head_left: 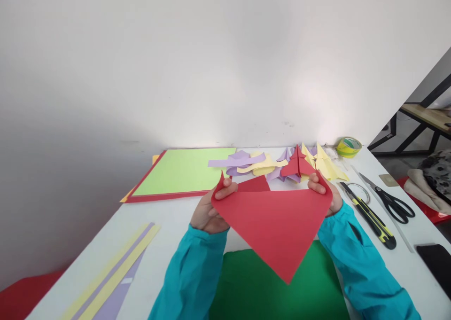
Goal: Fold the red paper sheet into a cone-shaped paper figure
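A red sheet of paper (278,226), triangular in outline with one point hanging down, is held up between my two hands. My left hand (213,207) pinches its upper left corner, thumb over the front. At the upper right corner, my right hand (326,195) grips the paper the same way, its fingers partly hidden behind it. Both corners curl up slightly. Below the paper lies a green sheet (246,282) on the white table. Another piece of red paper (253,184) shows just behind the held sheet's top edge.
Folded paper figures (299,162) and curled paper pieces (246,160) stand along the wall. A light-green sheet stack (186,169) lies back left, paper strips (116,273) front left. On the right are a utility knife (369,216), scissors (391,200), tape (348,147) and a black phone-like object (435,263).
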A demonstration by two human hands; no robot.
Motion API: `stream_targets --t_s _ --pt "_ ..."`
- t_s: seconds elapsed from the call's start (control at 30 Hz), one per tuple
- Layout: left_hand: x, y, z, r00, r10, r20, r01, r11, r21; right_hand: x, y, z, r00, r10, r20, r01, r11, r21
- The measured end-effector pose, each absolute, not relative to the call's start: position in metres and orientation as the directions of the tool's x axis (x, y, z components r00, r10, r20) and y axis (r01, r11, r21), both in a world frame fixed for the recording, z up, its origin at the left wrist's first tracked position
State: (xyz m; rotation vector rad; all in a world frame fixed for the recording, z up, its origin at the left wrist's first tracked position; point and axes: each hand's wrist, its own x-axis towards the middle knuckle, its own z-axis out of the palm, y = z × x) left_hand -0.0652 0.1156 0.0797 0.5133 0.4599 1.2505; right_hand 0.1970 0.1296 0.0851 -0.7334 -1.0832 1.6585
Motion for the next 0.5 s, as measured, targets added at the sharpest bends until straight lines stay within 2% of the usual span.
stream_targets --t_s 0.2,0.3,0.4,0.5 --pt "-0.068 0.108 0.092 0.374 0.920 -0.115 -0.586 0.331 0.740 0.195 0.120 0.099 -0.423 0.902 -0.086 -0.273 -0.217 -0.937" --pt "-0.061 0.103 0.100 0.466 0.865 -0.185 -0.372 0.382 0.846 0.195 0.115 0.103 -0.502 0.851 -0.155 -0.170 -0.273 -0.947" --pt "-0.047 0.099 0.108 0.530 0.807 -0.262 -0.188 0.413 0.891 0.191 0.109 0.107 -0.561 0.794 -0.234 -0.027 -0.300 -0.954" --pt "-0.032 0.096 0.113 0.514 0.803 -0.303 0.043 0.329 0.943 0.187 0.104 0.111 -0.569 0.768 -0.294 0.148 -0.255 -0.955"
